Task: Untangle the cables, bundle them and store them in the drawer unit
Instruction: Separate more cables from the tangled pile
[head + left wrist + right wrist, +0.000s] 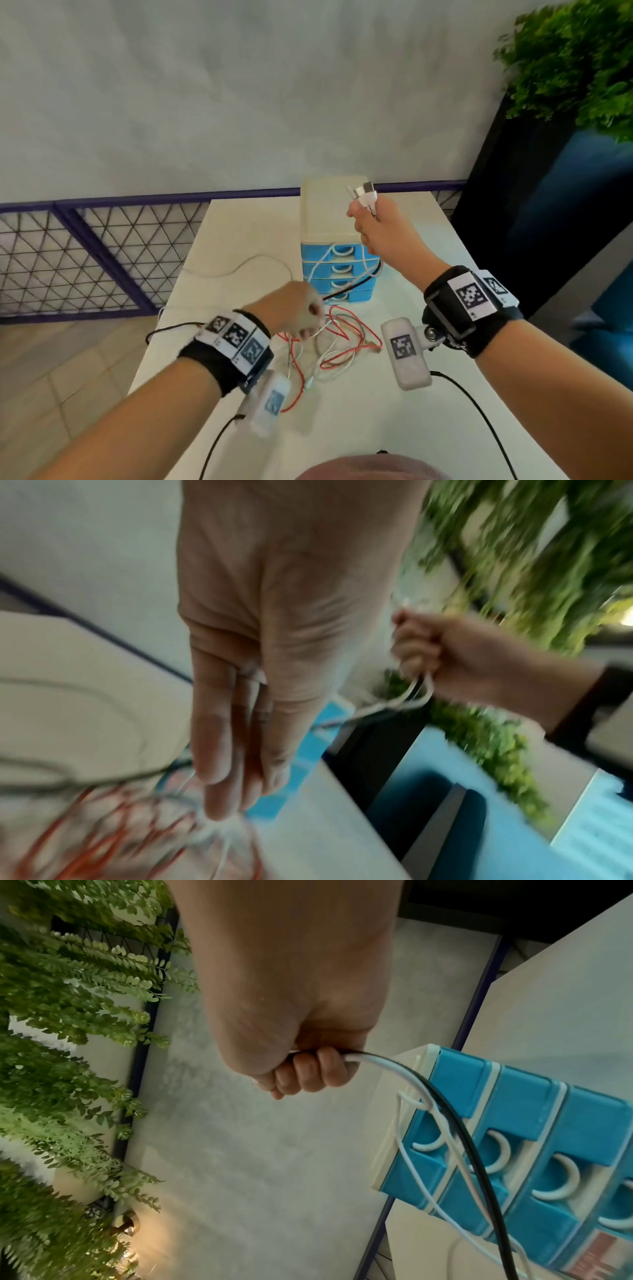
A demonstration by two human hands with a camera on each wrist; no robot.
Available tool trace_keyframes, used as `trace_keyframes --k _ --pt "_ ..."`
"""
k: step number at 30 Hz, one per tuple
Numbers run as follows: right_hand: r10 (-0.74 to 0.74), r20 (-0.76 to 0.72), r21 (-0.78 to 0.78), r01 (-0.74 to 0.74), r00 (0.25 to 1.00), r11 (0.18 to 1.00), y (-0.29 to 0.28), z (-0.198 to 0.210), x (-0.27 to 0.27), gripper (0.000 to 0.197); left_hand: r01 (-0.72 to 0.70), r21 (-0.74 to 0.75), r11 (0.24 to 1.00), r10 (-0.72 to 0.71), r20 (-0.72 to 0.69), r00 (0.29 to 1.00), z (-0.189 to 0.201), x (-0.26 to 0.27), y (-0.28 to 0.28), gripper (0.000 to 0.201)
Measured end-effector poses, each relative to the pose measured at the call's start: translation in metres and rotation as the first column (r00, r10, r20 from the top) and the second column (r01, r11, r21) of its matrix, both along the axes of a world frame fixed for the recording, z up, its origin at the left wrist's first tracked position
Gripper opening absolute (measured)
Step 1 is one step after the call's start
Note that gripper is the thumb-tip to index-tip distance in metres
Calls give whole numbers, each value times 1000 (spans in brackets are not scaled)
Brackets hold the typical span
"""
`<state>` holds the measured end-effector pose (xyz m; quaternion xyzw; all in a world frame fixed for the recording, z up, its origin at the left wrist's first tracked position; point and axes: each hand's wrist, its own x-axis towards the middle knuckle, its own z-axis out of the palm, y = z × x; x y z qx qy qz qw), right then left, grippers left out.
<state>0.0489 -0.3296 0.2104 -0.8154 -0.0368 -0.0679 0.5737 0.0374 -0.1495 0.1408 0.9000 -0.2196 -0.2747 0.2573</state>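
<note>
A cream drawer unit with blue drawers stands at the back of the white table. My right hand is raised in front of it, fist closed round cable ends; white connectors stick out above the thumb. A black cable and white cables hang from the fist across the drawer fronts. My left hand is low over a tangle of red and white cables, pinching a white strand between thumb and straight fingers.
A thin white cable loops over the table's left part towards its edge. A purple mesh fence runs behind on the left. A leafy plant and a dark planter stand close on the right.
</note>
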Motion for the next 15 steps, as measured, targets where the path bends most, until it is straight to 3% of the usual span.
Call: trace_keyframes --k 3,5,8,12,15 --pt "7 -16 -75 -9 1000 997 -2 -3 -8 19 138 220 966 -122 -85 989 -51 -18 -4 12" --pt "11 -14 -101 -12 1000 995 -3 -4 -13 19 164 356 920 -170 -14 985 -78 -31 -8 6" --pt "34 -17 -128 -36 999 991 -4 -4 -19 20 94 459 884 -140 67 988 -114 -41 -11 53" --pt "56 -10 -142 -57 998 988 -3 -2 -22 19 -50 366 929 7 117 993 -137 -41 -8 59" --pt "74 -12 -161 -75 997 984 -2 -2 -21 18 -152 255 955 125 120 985 -142 -37 0 41"
